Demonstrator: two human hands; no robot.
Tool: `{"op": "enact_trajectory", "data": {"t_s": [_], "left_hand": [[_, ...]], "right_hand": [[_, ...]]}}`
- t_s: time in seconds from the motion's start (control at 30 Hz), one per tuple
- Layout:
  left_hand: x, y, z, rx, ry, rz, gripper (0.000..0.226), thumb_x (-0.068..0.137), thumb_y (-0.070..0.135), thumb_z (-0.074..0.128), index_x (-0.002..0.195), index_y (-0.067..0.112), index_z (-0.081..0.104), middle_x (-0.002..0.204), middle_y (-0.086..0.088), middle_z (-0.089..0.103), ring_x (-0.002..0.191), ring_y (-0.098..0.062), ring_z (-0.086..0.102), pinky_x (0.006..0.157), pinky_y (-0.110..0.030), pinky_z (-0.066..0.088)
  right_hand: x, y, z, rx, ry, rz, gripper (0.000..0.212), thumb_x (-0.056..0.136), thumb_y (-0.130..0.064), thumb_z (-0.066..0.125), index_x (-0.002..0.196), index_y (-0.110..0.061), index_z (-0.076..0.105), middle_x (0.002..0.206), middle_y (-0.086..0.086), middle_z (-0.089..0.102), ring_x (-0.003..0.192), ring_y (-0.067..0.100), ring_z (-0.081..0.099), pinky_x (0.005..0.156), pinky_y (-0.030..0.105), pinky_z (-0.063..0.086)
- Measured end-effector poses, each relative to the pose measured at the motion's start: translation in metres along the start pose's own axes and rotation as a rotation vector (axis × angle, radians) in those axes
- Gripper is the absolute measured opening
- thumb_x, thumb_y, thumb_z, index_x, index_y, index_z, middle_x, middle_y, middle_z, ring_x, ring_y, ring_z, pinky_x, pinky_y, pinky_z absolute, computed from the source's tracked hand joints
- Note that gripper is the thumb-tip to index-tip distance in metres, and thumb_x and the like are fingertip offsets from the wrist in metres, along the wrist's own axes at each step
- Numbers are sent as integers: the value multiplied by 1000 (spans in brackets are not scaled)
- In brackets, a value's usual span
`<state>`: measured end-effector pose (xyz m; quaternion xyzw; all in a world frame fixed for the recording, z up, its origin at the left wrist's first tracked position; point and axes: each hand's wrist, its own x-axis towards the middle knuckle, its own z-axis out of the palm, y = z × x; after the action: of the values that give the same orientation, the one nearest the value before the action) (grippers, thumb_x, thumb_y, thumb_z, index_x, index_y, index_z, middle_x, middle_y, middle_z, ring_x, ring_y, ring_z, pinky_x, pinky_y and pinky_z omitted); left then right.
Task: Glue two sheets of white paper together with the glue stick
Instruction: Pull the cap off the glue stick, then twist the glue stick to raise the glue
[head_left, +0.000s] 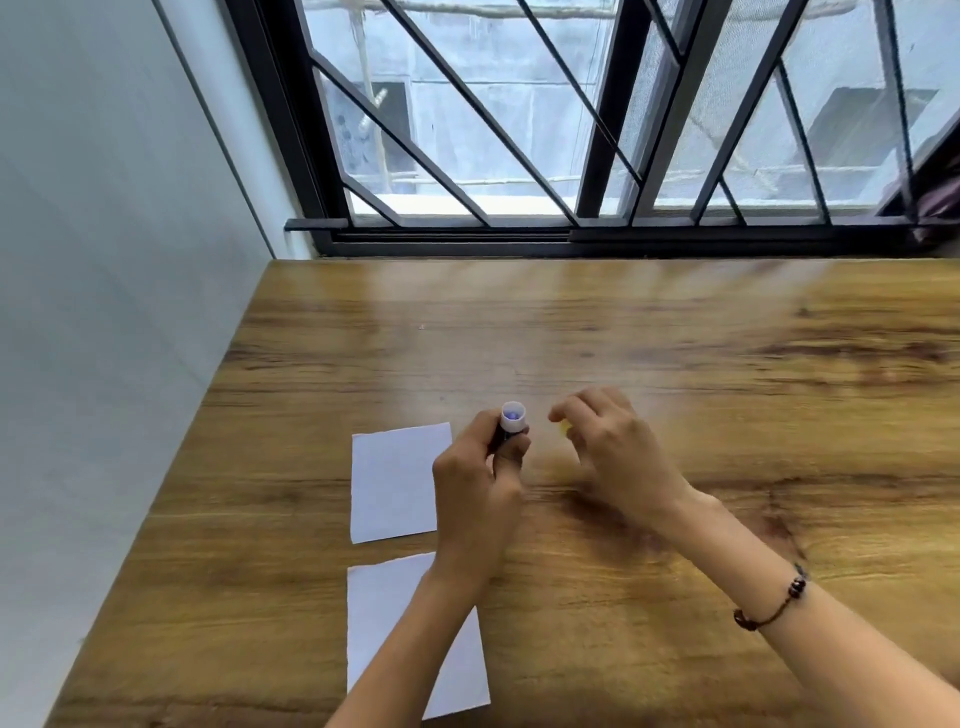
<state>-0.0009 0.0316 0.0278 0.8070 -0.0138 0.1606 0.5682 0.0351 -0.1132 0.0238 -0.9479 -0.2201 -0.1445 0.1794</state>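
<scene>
Wooden worktop (675, 338) below a barred window: two white sheets (392, 483) lie apart at left. My left hand (475, 493) grips the uncapped glue stick (511, 422) upright. My right hand (613, 447), blurred, apparently pinches something yellow (565, 428).

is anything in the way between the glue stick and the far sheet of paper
Nothing visible. The left hand holds the uncapped glue stick upright just right of the far sheet, whose surface is bare. The right hand is off on the other side.
</scene>
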Motion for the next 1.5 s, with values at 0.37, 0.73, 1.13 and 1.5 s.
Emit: {"op": "enact_trajectory", "data": {"t_s": [0.37,0.73,1.13,1.5], "left_hand": [[2,11,-3,-157,13,-122,34,83,10,62,85,44,63,80,-1,72,80,-22,67,77,-35,56],[5,36,-12,-548,24,-235,17,88,10,53,90,22,65,76,7,72,80,-12,69,67,-17,53],[9,46,-20,-573,63,-232,18,90,6,49,90,18,62,79,1,71,81,-17,70,70,-22,56],[5,43,-16,-544,61,-236,26,91,5,47,82,25,62,73,6,71,73,-10,68,63,-17,53]], "right_hand": [[-17,-10,7,-201,91,-36,31,77,-17,66,106,-8,62,100,8,69,87,29,60,68,37,50],[-33,-79,7,1057,287,396,32,74,-8,70,97,-19,50,92,3,60,86,15,62,79,22,51],[-23,-81,2,1392,351,495,25,69,-10,76,85,-26,65,82,-3,69,80,16,66,74,22,54],[-21,-85,4,1980,181,821,23,63,-21,68,79,-5,65,59,5,66,50,13,62,49,20,52]]}}
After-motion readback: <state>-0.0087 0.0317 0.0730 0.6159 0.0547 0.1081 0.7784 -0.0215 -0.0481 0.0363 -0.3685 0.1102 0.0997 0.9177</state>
